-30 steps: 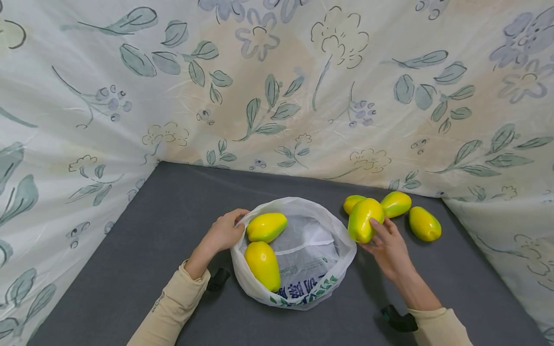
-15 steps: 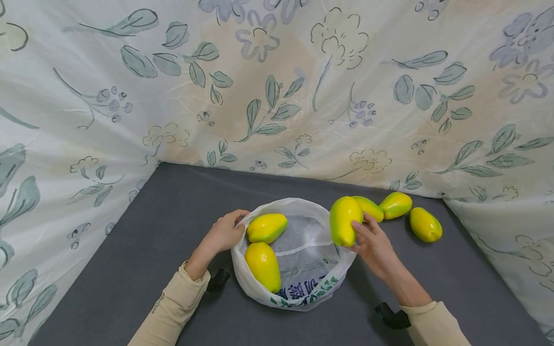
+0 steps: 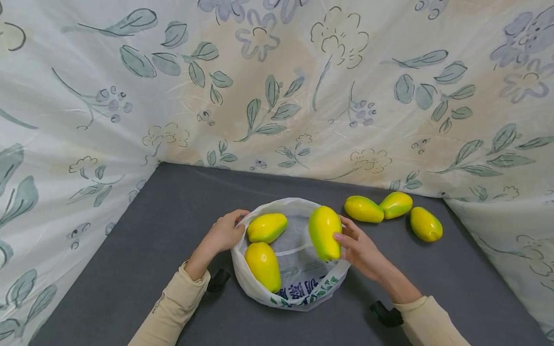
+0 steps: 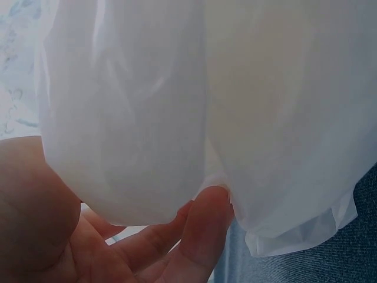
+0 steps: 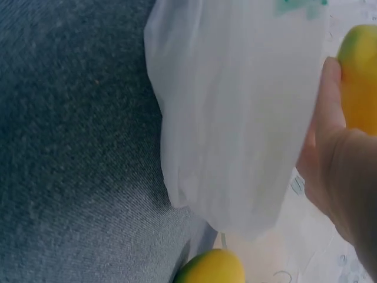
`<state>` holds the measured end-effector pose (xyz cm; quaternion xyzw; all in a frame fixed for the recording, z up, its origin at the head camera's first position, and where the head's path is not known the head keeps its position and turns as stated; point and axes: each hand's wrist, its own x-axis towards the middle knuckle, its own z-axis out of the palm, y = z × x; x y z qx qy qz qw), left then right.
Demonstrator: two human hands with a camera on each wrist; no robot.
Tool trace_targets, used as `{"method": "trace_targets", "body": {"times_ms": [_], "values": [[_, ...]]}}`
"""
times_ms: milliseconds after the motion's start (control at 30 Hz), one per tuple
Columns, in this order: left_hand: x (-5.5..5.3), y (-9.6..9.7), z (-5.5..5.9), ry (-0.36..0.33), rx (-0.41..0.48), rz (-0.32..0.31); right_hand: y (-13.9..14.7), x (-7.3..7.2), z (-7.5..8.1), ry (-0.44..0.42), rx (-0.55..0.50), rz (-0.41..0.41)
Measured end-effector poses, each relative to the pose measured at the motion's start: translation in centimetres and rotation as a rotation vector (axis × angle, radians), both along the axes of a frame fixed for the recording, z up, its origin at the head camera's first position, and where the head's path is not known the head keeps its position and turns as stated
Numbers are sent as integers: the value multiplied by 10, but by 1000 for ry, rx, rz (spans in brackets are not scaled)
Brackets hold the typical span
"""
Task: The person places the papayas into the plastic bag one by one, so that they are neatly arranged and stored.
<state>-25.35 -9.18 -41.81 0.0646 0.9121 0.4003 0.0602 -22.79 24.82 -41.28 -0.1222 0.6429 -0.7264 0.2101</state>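
Note:
A white plastic bag (image 3: 241, 281) with green and dark blue print stands with its mouth wide open. My left hand (image 3: 223, 233) grips its left rim; in the left wrist view the thumb and fingers (image 4: 206, 230) are at the plastic. In my right hand (image 3: 363, 252) is a yellow-green mango (image 3: 324, 233), held upright over the right part of the bag's mouth. Inside the bag, along the left side, lie an upper mango (image 3: 267, 228) and a lower mango (image 3: 262, 267). The right wrist view shows the thumb against the held mango (image 5: 359, 82).
Behind and right of the bag, a left mango (image 3: 364, 209) touches a middle mango (image 3: 396, 205), and a right mango (image 3: 426, 224) lies apart on the dark grey cloth (image 3: 190, 192). Floral fabric (image 3: 277, 96) rises at the back and both sides.
My right hand has carried the mango leftward from beside the other mangoes to over the bag's mouth. The left hand stays at the rim.

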Motion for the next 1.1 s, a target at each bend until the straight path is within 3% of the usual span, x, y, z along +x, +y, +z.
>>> {"method": "trace_targets", "body": {"times_ms": [567, 867, 1100], "values": [[1, -1, 0, 13, 22, -15, -18, -5, -18, 2, 185, 211], [0, -1, 0, 8, 12, -15, -23, -5, -18, -62, 291, 322], [0, -1, 0, 6, 5, -18, -23, -7, -21, -92, 331, 364]]}}
